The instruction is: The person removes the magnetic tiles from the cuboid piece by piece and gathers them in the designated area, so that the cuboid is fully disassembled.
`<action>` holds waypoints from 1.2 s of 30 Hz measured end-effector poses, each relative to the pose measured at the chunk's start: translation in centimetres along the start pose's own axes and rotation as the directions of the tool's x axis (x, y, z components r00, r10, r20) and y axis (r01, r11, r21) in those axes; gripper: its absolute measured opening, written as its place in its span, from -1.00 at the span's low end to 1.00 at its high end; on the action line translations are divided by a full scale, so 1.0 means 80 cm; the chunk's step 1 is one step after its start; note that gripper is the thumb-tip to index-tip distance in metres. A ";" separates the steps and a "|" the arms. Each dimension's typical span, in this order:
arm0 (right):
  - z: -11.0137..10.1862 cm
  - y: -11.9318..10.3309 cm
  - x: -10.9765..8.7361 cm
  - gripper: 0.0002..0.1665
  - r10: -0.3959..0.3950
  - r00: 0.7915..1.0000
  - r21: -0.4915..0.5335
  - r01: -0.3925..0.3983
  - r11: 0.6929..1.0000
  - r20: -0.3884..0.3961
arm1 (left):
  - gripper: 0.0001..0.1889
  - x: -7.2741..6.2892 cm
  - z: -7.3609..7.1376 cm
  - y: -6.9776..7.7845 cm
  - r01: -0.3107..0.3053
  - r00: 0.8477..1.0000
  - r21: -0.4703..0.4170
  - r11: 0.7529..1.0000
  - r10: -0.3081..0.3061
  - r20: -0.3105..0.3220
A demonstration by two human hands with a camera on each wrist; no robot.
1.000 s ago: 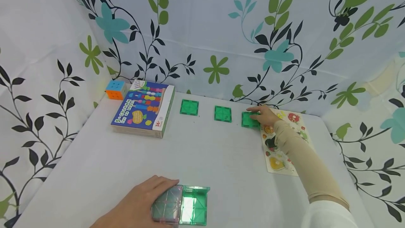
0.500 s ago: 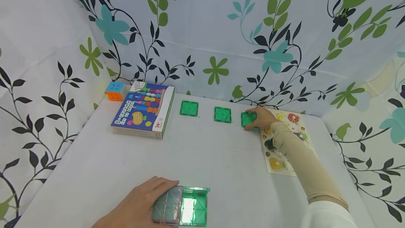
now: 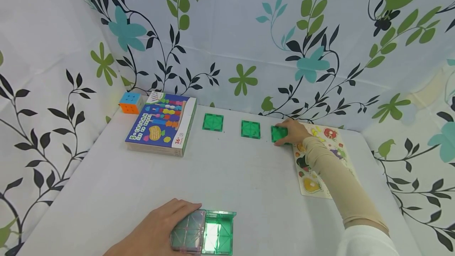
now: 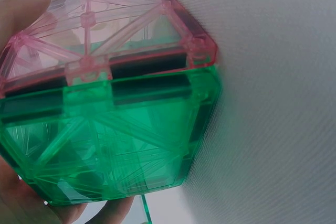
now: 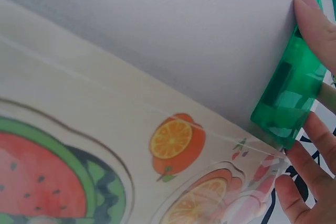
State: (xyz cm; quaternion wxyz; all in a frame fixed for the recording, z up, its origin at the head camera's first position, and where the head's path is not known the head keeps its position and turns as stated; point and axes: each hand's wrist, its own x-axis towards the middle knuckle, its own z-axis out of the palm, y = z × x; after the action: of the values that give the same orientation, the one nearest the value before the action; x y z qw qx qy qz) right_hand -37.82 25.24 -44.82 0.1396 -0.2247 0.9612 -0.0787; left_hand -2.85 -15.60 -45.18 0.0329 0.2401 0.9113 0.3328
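At the table's near edge my left hand [image 3: 156, 224] grips a small box built of see-through magnetic tiles. Its pinkish clear tile [image 4: 105, 30] faces up beside the hand, and a green tile [image 4: 100, 140] forms a side in the left wrist view. To the right of the hand is an open green section [image 3: 224, 234] with an upright back edge. At the far right my right hand [image 3: 296, 131] holds a green square tile [image 5: 291, 85] by its edges, thumb on the near side and fingers on the far side. The tile lies beside a fruit puzzle board [image 3: 311, 185].
Two more green square tiles, one left [image 3: 213, 122] and one middle [image 3: 250, 129], lie flat along the back. A blue boxed game [image 3: 160, 123] and a puzzle cube [image 3: 130, 102] stand at the back left. Patterned cloth [image 3: 220, 38] hangs behind the table.
My right hand has changed from reaching over the tile to gripping its edges, and the tile has shifted very slightly left. My left hand and the tile box have stayed put.
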 end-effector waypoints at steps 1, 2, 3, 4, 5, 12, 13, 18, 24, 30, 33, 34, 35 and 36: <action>0.000 0.000 0.001 0.02 0.001 1.000 -0.008 -0.001 1.000 0.004 | 0.00 0.000 0.000 0.000 0.000 1.000 0.000 1.000 0.000 0.001; 0.000 0.000 0.001 0.02 0.004 1.000 -0.014 -0.004 1.000 0.010 | 0.00 0.000 0.000 0.000 -0.001 1.000 0.001 1.000 0.001 -0.001; 0.000 0.000 0.002 0.02 0.006 1.000 -0.019 -0.006 1.000 0.017 | -0.01 0.000 0.000 -0.001 -0.003 1.000 0.002 1.000 0.003 -0.002; 0.000 -0.001 0.002 0.03 0.007 1.000 -0.023 -0.007 1.000 0.022 | -0.01 -0.001 0.001 -0.001 -0.002 1.000 0.000 1.000 0.002 -0.002; 0.000 -0.001 0.003 0.03 0.007 1.000 -0.026 -0.007 1.000 0.026 | -0.01 -0.001 0.001 -0.001 0.001 1.000 -0.002 1.000 -0.001 -0.002; 0.001 0.003 0.003 0.06 0.028 0.999 -0.015 -0.027 1.000 0.042 | -0.03 -0.002 0.001 -0.002 -0.025 1.000 0.016 1.000 0.026 -0.018; 0.002 0.004 0.003 0.07 0.031 0.999 -0.007 -0.030 1.000 0.040 | -0.03 -0.002 0.001 -0.001 -0.030 0.999 0.019 0.999 0.031 -0.022; 0.006 0.002 -0.004 0.16 0.027 1.000 0.032 -0.027 0.999 -0.008 | -0.03 -0.002 0.000 -0.001 -0.052 0.998 0.024 0.998 0.053 -0.031; 0.012 -0.020 -0.035 0.20 -0.041 0.991 0.125 0.057 0.991 -0.126 | -0.04 -0.002 0.000 -0.001 -0.053 0.998 0.032 0.998 0.053 -0.030; 0.025 -0.072 -0.100 0.17 -0.116 0.978 0.243 0.156 0.957 -0.172 | -0.03 -0.001 0.000 0.000 -0.069 0.997 0.036 0.997 0.070 -0.029; 0.033 -0.098 -0.134 0.14 -0.194 0.960 0.259 0.243 0.935 -0.201 | -0.03 -0.002 -0.002 0.001 -0.058 0.998 0.025 0.998 0.058 -0.023; 0.035 -0.106 -0.145 0.13 -0.221 0.952 0.264 0.273 0.925 -0.212 | -0.03 -0.002 -0.002 0.002 -0.052 0.998 0.019 0.998 0.052 -0.020; 0.037 -0.115 -0.156 0.12 -0.247 0.943 0.266 0.303 0.915 -0.224 | -0.04 -0.002 -0.002 0.002 -0.043 0.999 0.011 0.999 0.044 -0.016; 0.038 -0.122 -0.166 0.12 -0.269 0.934 0.271 0.329 0.905 -0.235 | -0.04 -0.002 -0.003 0.002 -0.032 0.999 0.003 0.999 0.032 -0.009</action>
State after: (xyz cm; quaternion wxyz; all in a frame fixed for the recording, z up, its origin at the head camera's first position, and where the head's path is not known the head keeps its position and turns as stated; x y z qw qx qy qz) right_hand -21.47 22.30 -42.51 0.0653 -0.3368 0.9002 -0.2683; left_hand -2.71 -15.72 -44.93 0.0228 0.2532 0.9080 0.3329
